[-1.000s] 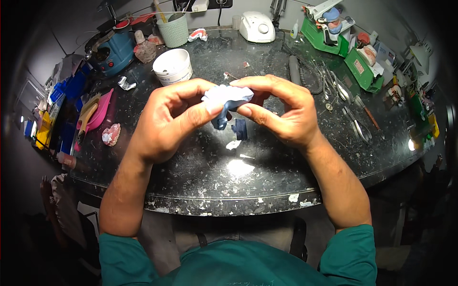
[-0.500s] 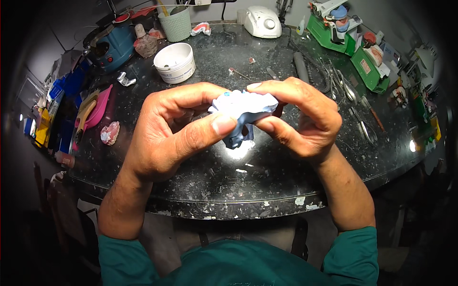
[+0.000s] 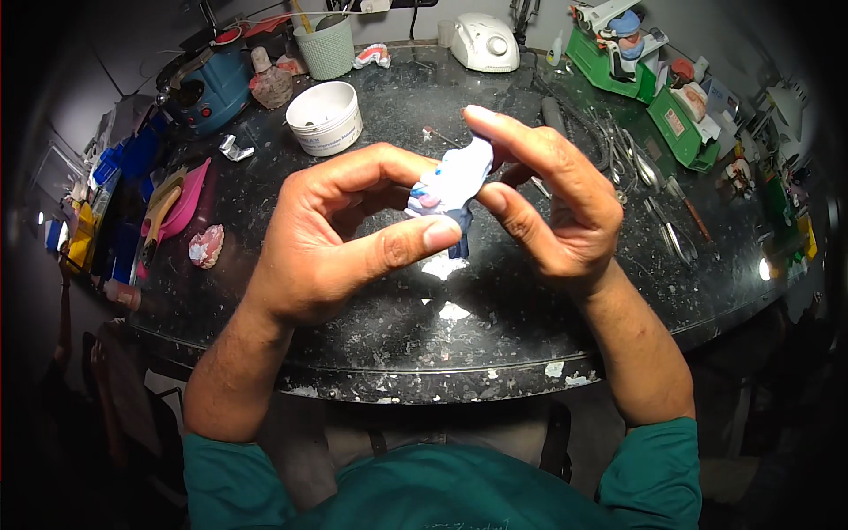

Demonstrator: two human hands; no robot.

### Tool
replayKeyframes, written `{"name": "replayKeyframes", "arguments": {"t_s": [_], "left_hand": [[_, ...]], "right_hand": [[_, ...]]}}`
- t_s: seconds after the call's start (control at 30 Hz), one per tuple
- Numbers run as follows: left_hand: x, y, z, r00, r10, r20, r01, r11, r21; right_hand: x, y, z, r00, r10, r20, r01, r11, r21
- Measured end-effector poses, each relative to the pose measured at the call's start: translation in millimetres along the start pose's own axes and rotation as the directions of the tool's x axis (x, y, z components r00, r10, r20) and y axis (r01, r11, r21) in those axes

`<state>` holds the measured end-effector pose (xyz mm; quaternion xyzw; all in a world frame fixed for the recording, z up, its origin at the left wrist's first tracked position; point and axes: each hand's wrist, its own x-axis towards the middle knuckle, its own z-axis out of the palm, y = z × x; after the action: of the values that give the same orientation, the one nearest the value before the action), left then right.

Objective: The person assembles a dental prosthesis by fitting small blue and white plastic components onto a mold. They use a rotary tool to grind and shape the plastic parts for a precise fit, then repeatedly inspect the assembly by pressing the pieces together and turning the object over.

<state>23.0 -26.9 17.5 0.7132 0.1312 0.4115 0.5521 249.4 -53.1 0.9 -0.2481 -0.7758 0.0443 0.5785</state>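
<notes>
Above the middle of the bench I hold a dental impression (image 3: 459, 177), a pale white-blue mass with blue and pink spots on its ridged side and a dark blue part sticking out below. My left hand (image 3: 331, 234) pinches its left side, thumb in front and fingers behind. At its right end, my right hand (image 3: 556, 199) has the thumb low and the index finger along the upper edge. The piece stands tilted, right end up. My fingers hide parts of its far side.
Behind my left hand stands a white tub (image 3: 324, 117). A pink dustpan (image 3: 187, 199) with a brush and a pink-white dental cast (image 3: 206, 246) lie left. Metal hand tools (image 3: 632, 155) are spread right, near green boxes (image 3: 680, 132). A white control unit (image 3: 485, 41) sits at the back.
The impression has turned from lying nearly level to a steep tilt, its right end raised. My right index finger has moved up, and the dark blue part shows differently below.
</notes>
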Motion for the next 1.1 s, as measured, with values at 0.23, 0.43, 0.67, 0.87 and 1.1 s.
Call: {"name": "replayKeyframes", "arguments": {"t_s": [0.23, 0.43, 0.67, 0.87, 1.1], "left_hand": [[-1, -5, 6, 0.999, -0.052, -0.014, 0.048, 0.972, -0.231], [-2, -2, 5, 0.985, -0.172, -0.014, 0.166, 0.967, -0.196], [0, -7, 1, 0.981, -0.193, -0.014, 0.162, 0.859, -0.486], [1, -26, 5, 0.963, -0.268, 0.018, 0.225, 0.767, -0.602], [2, -27, 9, 0.967, -0.242, -0.075, 0.159, 0.811, -0.563]], "right_hand": [[-3, -1, 5, 0.995, 0.062, -0.081, -0.053, 0.993, 0.107], [-7, -3, -2, 0.995, 0.097, 0.021, -0.098, 0.993, 0.06], [-3, -5, -2, 0.99, 0.136, 0.034, -0.139, 0.988, 0.074], [2, 6, 1, 0.994, 0.023, 0.108, -0.022, 1.0, -0.015], [2, 5, 3, 0.998, -0.061, -0.001, 0.061, 0.998, -0.027]]}}
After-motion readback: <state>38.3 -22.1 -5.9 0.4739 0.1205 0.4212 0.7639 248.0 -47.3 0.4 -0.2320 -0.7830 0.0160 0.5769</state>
